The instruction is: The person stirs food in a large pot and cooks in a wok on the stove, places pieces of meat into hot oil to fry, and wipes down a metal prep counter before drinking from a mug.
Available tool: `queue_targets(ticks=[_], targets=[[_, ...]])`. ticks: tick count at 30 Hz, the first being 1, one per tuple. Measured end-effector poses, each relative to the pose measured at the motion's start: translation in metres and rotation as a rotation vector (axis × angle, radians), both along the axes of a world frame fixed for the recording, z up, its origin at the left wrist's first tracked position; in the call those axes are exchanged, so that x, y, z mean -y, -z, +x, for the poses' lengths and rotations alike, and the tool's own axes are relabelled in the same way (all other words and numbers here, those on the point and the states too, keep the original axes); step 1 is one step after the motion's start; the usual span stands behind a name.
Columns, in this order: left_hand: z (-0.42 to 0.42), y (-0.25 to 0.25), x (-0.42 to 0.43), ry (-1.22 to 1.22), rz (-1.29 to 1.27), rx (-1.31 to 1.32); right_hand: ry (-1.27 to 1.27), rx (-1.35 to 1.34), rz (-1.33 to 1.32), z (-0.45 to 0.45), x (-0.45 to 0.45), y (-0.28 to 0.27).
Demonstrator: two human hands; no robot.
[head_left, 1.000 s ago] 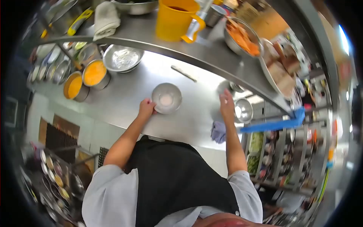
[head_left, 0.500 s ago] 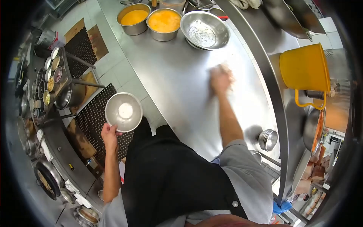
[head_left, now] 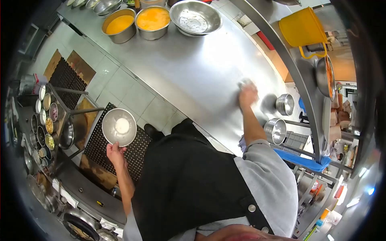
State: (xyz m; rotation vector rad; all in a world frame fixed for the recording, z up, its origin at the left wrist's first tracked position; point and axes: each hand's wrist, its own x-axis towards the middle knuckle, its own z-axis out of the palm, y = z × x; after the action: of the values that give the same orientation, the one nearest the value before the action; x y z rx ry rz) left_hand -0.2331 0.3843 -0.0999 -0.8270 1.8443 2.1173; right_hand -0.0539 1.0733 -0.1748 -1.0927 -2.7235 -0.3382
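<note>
My left hand (head_left: 116, 154) grips the rim of a metal bowl (head_left: 110, 132), thumb over the edge, out over the floor beside the table. A round white patch (head_left: 122, 125) shows at the bowl's bottom; whether it is contents or glare I cannot tell. My right hand (head_left: 248, 95) is on the steel table (head_left: 181, 80), smeared by motion. Something pale and greyish shows at its fingertips, too blurred to name. Close to that hand are a stack of small metal bowls (head_left: 284, 104) and another group of metal bowls (head_left: 275, 131).
Two round pans of yellow-orange liquid (head_left: 120, 25) (head_left: 152, 19) and a perforated metal basin (head_left: 196, 18) stand at the table's far end. A shelf along the right holds a yellow bucket (head_left: 303, 26). At left, a rack carries small ingredient bowls (head_left: 49, 125) above black floor mats (head_left: 96, 144).
My right hand has moved across the tabletop toward the stacked bowls. The view has shifted, bringing more of the right side into sight. The bowl stays in my left hand.
</note>
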Motion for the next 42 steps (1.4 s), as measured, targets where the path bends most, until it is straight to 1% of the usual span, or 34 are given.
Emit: queue_targets(ticks=[1, 2, 3, 4, 5, 6, 7, 8, 9, 12, 14, 16, 17, 18, 19, 20, 21, 22, 23, 24, 25, 26, 27, 29, 30, 31, 32, 33, 34, 35, 36, 37, 40, 42], targets=[[-0.003, 0.005, 0.008, -0.005, 0.011, -0.003, 0.334, -0.041, -0.187, 0.015, 0.031, -0.042], [-0.008, 0.013, 0.018, 0.016, -0.013, 0.009, 0.595, -0.108, -0.045, 0.051, 0.026, 0.007], [-0.013, 0.02, 0.024, 0.039, -0.037, 0.027, 0.592, -0.059, -0.134, 0.065, 0.054, -0.007], [-0.018, 0.023, 0.028, 0.046, -0.041, 0.038, 0.521, -0.092, -0.124, 0.082, 0.083, 0.001], [-0.025, 0.024, 0.028, 0.038, -0.026, 0.038, 0.46, -0.026, -0.159, 0.086, 0.123, -0.009], [-0.03, 0.023, 0.028, 0.035, -0.04, 0.045, 0.403, 0.086, -0.101, 0.094, 0.154, 0.001], [-0.034, 0.023, 0.026, 0.037, -0.056, 0.056, 0.439, 0.092, -0.238, 0.089, 0.187, -0.007], [-0.039, 0.024, 0.022, 0.031, -0.053, 0.049, 0.431, 0.164, -0.353, 0.079, 0.215, -0.032], [-0.042, 0.026, 0.018, 0.036, -0.047, 0.058, 0.328, 0.097, -0.383, 0.079, 0.229, -0.038], [-0.046, 0.026, -0.001, -0.033, -0.032, 0.048, 0.228, 0.154, -0.344, 0.076, 0.169, -0.036], [-0.04, 0.031, -0.008, -0.028, -0.017, 0.068, 0.429, 0.085, -0.241, 0.07, 0.084, -0.016], [-0.028, 0.028, -0.021, -0.016, -0.045, 0.111, 0.818, -0.023, -0.247, 0.033, -0.003, -0.019], [-0.019, 0.023, -0.026, -0.061, -0.054, 0.122, 0.633, 0.394, -0.238, 0.048, -0.083, 0.001], [-0.011, 0.019, -0.031, -0.07, -0.056, 0.142, 1.056, -0.007, -0.299, 0.006, -0.119, 0.003], [-0.001, 0.017, -0.035, -0.075, -0.06, 0.162, 1.262, -0.129, -0.298, -0.035, -0.149, -0.004], [0.009, 0.017, -0.037, -0.102, -0.085, 0.165, 1.165, -0.108, -0.365, -0.074, -0.174, -0.01], [0.018, 0.017, -0.041, -0.131, -0.099, 0.172, 0.877, 0.043, -0.344, -0.104, -0.226, 0.018], [0.029, 0.016, -0.045, -0.15, -0.096, 0.19, 0.643, 0.025, -0.312, -0.146, -0.24, 0.031], [0.037, 0.014, -0.048, -0.169, -0.096, 0.206, 0.568, -0.083, -0.293, -0.212, -0.231, 0.03], [0.041, 0.014, -0.051, -0.192, -0.108, 0.207, 0.491, -0.123, -0.301, -0.274, -0.202, 0.012], [0.044, 0.014, -0.054, -0.206, -0.085, 0.216, 0.267, -0.062, -0.282, -0.311, -0.191, 0.003], [0.045, 0.014, -0.057, -0.213, -0.058, 0.225, 0.134, 0.0, -0.289, -0.34, -0.178, -0.003], [0.044, 0.012, -0.06, -0.215, -0.059, 0.225, -0.084, -0.029, -0.253, -0.345, -0.169, 0.0], [0.04, 0.007, -0.065, -0.234, -0.063, 0.193, -0.309, -0.022, -0.241, -0.346, -0.143, -0.01], [0.04, 0.01, -0.063, -0.247, -0.066, 0.181, -0.361, -0.103, -0.263, -0.344, -0.13, -0.001], [0.042, 0.016, -0.059, -0.231, -0.04, 0.172, -0.407, -0.034, -0.293, -0.333, -0.103, -0.01], [0.043, 0.019, -0.053, -0.211, -0.015, 0.163, -0.43, -0.123, -0.344, -0.324, -0.072, -0.007], [0.04, 0.018, -0.05, -0.199, -0.04, 0.174, -0.435, -0.103, -0.35, -0.307, -0.029, -0.016], [0.037, 0.019, -0.048, -0.201, -0.037, 0.169, -0.359, 0.023, -0.303, -0.298, 0.004, -0.011], [0.035, 0.022, -0.043, -0.201, -0.034, 0.163, -0.26, 0.056, -0.282, -0.295, 0.053, -0.022], [0.034, 0.028, -0.034, -0.175, -0.021, 0.16, -0.25, 0.04, -0.21, -0.293, 0.086, -0.01], [0.031, 0.025, -0.028, -0.175, -0.024, 0.149, -0.222, 0.058, -0.234, -0.302, 0.123, -0.018], [0.024, 0.012, -0.017, -0.142, 0.0, 0.115, -0.325, 0.007, -0.264, -0.349, 0.207, -0.021], [0.024, 0.005, -0.005, -0.162, 0.0, 0.088, -0.442, -0.042, -0.243, -0.388, 0.269, -0.012]])
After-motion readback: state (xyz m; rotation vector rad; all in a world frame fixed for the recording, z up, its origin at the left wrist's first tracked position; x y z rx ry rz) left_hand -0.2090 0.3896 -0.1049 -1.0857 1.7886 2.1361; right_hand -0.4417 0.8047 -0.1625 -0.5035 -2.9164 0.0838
